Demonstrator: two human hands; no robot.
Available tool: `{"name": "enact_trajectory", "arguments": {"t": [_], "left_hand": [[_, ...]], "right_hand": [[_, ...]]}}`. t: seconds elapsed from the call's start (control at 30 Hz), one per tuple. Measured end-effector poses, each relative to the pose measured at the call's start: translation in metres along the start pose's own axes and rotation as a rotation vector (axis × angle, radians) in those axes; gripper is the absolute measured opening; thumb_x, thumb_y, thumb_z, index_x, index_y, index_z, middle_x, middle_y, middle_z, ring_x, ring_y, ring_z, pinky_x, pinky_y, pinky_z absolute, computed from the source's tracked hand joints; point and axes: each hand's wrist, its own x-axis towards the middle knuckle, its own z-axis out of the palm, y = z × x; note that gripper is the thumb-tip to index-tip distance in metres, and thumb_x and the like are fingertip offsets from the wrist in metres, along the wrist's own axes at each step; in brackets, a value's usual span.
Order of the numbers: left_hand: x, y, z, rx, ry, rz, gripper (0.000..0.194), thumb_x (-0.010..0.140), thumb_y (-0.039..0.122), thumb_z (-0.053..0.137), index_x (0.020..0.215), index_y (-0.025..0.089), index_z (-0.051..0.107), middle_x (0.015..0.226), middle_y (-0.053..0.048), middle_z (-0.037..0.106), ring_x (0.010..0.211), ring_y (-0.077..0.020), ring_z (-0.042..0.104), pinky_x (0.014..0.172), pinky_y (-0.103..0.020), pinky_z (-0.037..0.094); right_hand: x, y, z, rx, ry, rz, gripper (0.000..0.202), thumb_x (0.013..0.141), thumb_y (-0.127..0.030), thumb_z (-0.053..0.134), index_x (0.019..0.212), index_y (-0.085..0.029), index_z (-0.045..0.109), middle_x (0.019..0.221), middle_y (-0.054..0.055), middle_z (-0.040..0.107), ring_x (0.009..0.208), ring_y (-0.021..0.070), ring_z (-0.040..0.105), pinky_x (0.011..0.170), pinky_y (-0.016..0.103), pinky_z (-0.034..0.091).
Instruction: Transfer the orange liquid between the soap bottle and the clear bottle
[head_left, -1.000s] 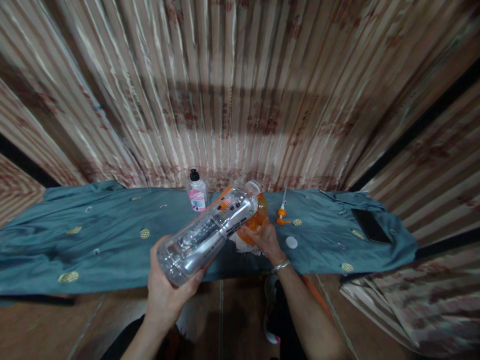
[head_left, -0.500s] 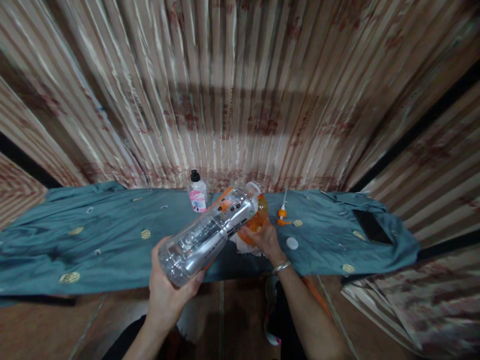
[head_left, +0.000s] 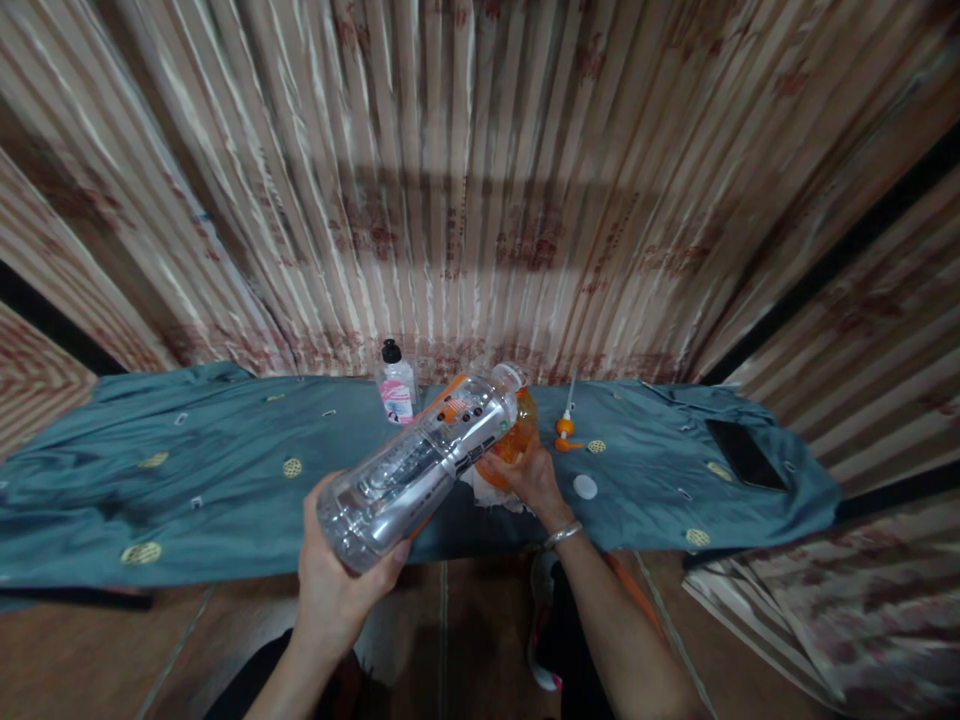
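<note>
My left hand [head_left: 341, 580] is wrapped round the base of a large clear bottle [head_left: 420, 465], which tilts with its mouth up and to the right. The mouth is over the top of an orange bottle [head_left: 521, 430]; whether the two touch is hard to tell. My right hand [head_left: 529, 475], with a silver bracelet at the wrist, grips the orange bottle's side. The clear bottle hides part of the orange one. Beneath the orange bottle lies a crumpled white tissue [head_left: 499, 497].
A small bottle with a black cap [head_left: 397, 390] stands behind the clear bottle on the teal cloth [head_left: 232, 470]. To the right lie an orange pump head [head_left: 565, 428], a white round lid [head_left: 585, 487] and a dark phone [head_left: 745, 455]. A striped curtain [head_left: 465, 200] hangs behind.
</note>
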Motion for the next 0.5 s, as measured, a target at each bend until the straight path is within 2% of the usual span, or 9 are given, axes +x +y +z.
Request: {"name": "enact_trajectory", "arguments": {"t": [0.17,0.37,0.5], "left_hand": [[-0.0004,0.0009,0.0002,0.014,0.010,0.016,0.084,0.072,0.068,0.100,0.139,0.031,0.066,0.125,-0.008,0.084,0.115,-0.0426,0.083,0.113,-0.067,0.068],[-0.0001,-0.0004,-0.0003,0.007,0.008,-0.005,0.083,0.071,0.065,0.101,0.139,0.031,0.066,0.122,-0.008,0.085,0.110,-0.0415,0.085,0.105,-0.065,0.072],[0.0002,-0.0005,0.0009,0.004,0.014,0.003,0.086,0.070,0.069,0.102,0.139,0.031,0.067,0.123,-0.008,0.085,0.112,-0.0432,0.086,0.108,-0.066,0.072]], "right_hand": [[-0.0003,-0.0009,-0.0004,0.025,-0.007,-0.008,0.068,0.080,-0.061,0.097,0.131,-0.022,0.075,0.126,0.020,0.095,0.118,0.0436,0.093,0.105,0.062,0.078],[-0.0005,0.0005,0.0005,0.041,0.008,0.012,0.081,0.076,-0.077,0.097,0.129,-0.020,0.077,0.118,0.021,0.096,0.109,0.0461,0.094,0.095,0.062,0.079],[-0.0010,0.0004,0.0027,0.029,0.036,-0.005,0.080,0.077,-0.080,0.096,0.128,-0.021,0.079,0.116,0.020,0.096,0.108,0.0450,0.094,0.094,0.060,0.079]]}}
